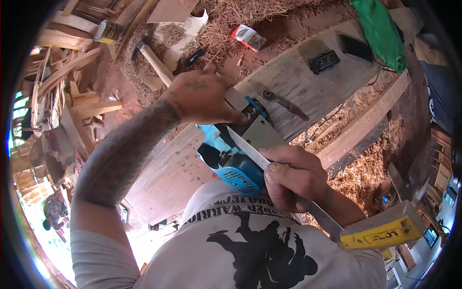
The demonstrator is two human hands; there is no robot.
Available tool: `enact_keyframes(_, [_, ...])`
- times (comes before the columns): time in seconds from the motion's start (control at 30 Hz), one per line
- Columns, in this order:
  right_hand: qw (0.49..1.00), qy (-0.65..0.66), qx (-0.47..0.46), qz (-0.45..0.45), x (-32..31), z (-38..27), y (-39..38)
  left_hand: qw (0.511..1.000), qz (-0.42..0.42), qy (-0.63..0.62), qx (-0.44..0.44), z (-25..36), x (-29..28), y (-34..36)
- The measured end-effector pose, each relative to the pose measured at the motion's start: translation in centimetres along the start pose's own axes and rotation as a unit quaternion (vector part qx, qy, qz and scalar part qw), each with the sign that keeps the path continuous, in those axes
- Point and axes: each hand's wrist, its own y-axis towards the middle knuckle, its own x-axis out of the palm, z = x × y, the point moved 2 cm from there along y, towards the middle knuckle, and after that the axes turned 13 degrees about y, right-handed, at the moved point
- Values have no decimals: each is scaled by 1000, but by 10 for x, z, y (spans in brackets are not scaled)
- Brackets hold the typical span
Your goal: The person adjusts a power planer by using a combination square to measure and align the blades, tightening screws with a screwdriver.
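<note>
A blue electric planer lies upside down on the bench plank close to my body, its flat metal sole facing up. My left hand is closed over the planer's far end, with the thumb near the opening in the sole. In my right hand is a try square, held by its steel blade between thumb and fingers. The blade's tip reaches to the planer's middle, by the sole's edge; whether it touches cannot be told. The square's grey and yellow stock sticks out over my right forearm.
On the wooden plank lie a ratchet wrench, a black case, a dark phone and a green bag. A hammer, a packet and a can rest among shavings. A person is far left.
</note>
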Motion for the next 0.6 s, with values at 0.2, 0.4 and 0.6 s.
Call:
enact_keyframes(0.2, [1000,15,-24,12,-6,1,0,1000,-24,6,2,2,-3,4])
enact_keyframes(0.4, [999,45,-5,15,-9,-3,4,1000,-16,-3,5,1,-2,1])
enact_keyframes(0.6, [999,35,-15,-1,-10,6,8,1000,-13,-8,8,2,-4,2])
